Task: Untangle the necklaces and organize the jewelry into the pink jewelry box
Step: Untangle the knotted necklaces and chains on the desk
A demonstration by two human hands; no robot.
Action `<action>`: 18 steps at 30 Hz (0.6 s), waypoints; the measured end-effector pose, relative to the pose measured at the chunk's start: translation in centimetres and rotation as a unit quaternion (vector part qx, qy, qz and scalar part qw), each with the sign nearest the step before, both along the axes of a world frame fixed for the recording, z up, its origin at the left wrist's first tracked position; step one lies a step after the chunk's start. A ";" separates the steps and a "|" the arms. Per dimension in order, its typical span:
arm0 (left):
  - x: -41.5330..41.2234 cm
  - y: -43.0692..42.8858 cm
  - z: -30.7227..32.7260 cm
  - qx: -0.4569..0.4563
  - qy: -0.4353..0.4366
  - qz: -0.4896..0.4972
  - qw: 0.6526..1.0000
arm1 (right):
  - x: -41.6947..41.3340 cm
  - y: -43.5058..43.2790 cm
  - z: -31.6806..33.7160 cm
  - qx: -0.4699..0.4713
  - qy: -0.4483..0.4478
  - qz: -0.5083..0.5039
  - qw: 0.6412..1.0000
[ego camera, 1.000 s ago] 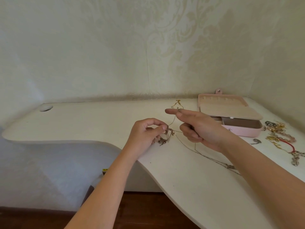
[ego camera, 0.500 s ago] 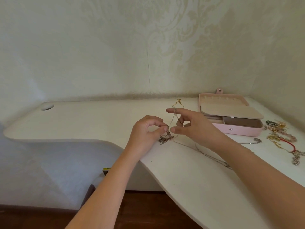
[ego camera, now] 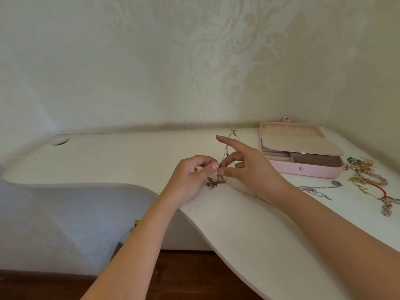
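Right, over the white bench [ego camera: 129,161] with both hands. Pinching the knot of necklaces [ego camera: 215,181] in the left hand [ego camera: 190,178], thumb and forefinger nipped on its top, the other fingers curled under. Meeting it from the far side with the right hand [ego camera: 249,169], thumb and middle finger closed on the same knot, nearly touching fingertips with the left. Holding the right forefinger out straight, a thin chain [ego camera: 226,148] looped over it and running down into the pinch (gold and silver strands mixed, hard to say how many). Dangling below the fingers, a small clump of links, touching the bench or just off it; cannot tell which. Trailing out from under the right wrist, a fine strand [ego camera: 263,200] lying on the bench.

Now off to the right, back by the wall [ego camera: 194,61]: the pink jewelry box [ego camera: 303,169], lid open, cream lining showing, a cream flap lying over most of the tray. Near the knot, but apart from it.

Just in front of the box, a silver necklace [ego camera: 313,189] loose on the bench. Further right, a heap of jewelry [ego camera: 363,167], beads and gold bits, then a red cord bracelet [ego camera: 382,189] and a chunky silver chain [ego camera: 387,207] nearest the front edge.

Far left in the bench, an oval cable hole [ego camera: 60,141].
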State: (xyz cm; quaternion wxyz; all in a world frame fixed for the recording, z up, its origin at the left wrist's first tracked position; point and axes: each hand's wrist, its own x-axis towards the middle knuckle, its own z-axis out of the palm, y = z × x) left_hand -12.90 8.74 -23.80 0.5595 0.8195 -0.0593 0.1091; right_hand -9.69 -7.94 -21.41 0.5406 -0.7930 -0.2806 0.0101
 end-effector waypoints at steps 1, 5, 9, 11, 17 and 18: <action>0.0 0.0 -0.1 0.001 0.000 0.002 1.000 | 0.1 0.0 0.0 0.008 0.009 0.003 1.000; 0.1 0.0 -0.1 0.012 -0.002 -0.001 1.000 | 0.5 -0.3 -0.2 0.019 0.017 -0.004 1.000; 0.1 0.0 -0.2 0.019 -0.002 -0.011 1.000 | 0.5 -0.2 0.0 0.045 0.034 -0.007 0.998; 0.1 -0.1 -0.2 0.030 0.010 -0.020 0.999 | 0.6 -0.2 0.2 0.055 0.027 -0.021 0.998; 0.2 -0.1 -0.2 0.019 0.015 -0.046 0.999 | -0.3 0.1 0.1 -0.048 -0.092 -0.032 0.994; 0.3 -0.2 -0.2 0.026 0.011 -0.043 0.999 | -0.3 0.2 0.0 -0.076 -0.117 -0.030 0.990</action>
